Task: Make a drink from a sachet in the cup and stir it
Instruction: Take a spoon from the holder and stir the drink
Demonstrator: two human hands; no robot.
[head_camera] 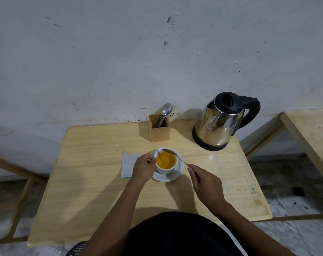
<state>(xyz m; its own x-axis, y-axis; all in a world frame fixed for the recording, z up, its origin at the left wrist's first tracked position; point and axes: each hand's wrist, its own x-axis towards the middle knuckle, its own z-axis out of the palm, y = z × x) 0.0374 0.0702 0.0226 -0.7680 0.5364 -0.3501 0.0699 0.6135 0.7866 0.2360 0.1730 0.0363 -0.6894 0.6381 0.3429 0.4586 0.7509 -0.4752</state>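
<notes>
From the head camera, the person's left hand (143, 168) reaches forward from about 7 o'clock, forearm stretched across the wooden table (94, 182), its fingers curled closed against the left side of the white cup (166, 163), gripping it at the handle side; the handle itself is hidden behind the hand. The right hand (206, 183) comes in from 5 o'clock, wrist bent slightly inward, pinching the end of a thin metal spoon (175, 156) between thumb and fingertips. The spoon slants up toward 10 o'clock, its bowl raised over the far rim of the cup, above the liquid. The cup stands on a white saucer (172, 177) near the table's middle and holds an opaque orange drink (166, 160); it lies between the two hands, touching the left and just beyond the right. At 9 o'clock of the cup a flat grey sachet (128, 164) lies on the table, partly under the left hand. At 12 o'clock stands a wooden cutlery holder (159, 130), and at 2 o'clock a steel kettle (221, 122).
</notes>
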